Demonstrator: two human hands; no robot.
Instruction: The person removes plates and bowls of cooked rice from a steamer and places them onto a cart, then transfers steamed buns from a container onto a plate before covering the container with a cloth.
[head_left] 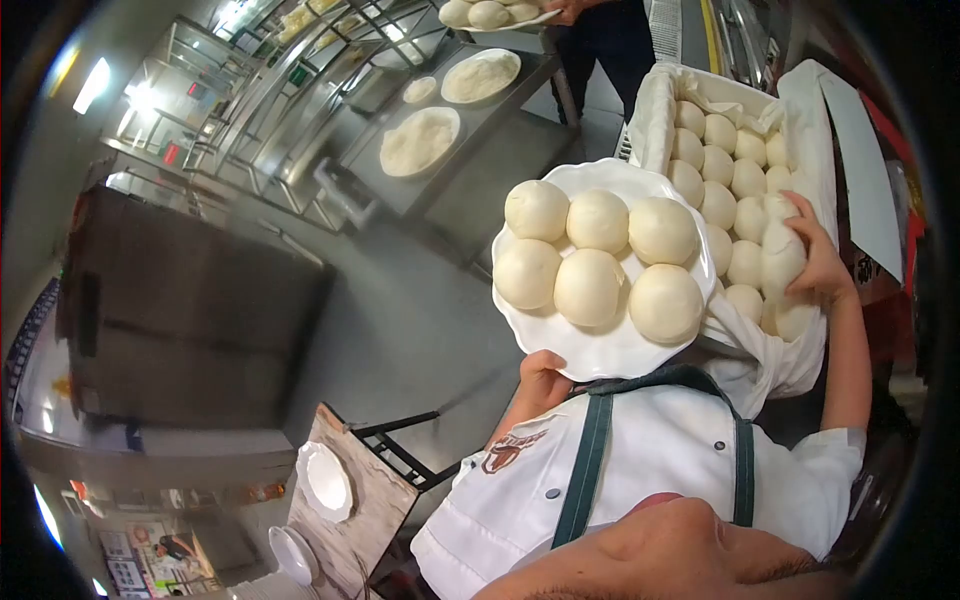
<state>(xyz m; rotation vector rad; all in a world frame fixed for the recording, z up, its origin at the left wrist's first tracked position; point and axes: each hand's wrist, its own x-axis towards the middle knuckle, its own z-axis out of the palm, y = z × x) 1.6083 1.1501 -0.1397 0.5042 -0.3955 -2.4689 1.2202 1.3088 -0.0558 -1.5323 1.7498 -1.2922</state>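
My left hand (545, 372) grips the lower rim of a white scalloped plate (600, 350), holding it up in front of my chest. On the plate sit several smooth round white buns (587, 287) in two rows. To the right, my right hand (822, 258) reaches into a white box (740, 88) lined with white cloth (655, 125). Its fingers curl around a pale bun (783, 250) at the right side of the box. Rows of similar buns (717, 165) fill the box. The undersides of the gripped bun and of the plate are hidden.
Steel tables on the left hold plates of white powdery food (420, 140). Another person (605, 45) stands at the top, holding a plate of buns (490, 14). A marbled table (385, 470) at lower left carries white plates (326, 482). A large dark cabinet (190, 300) stands at left.
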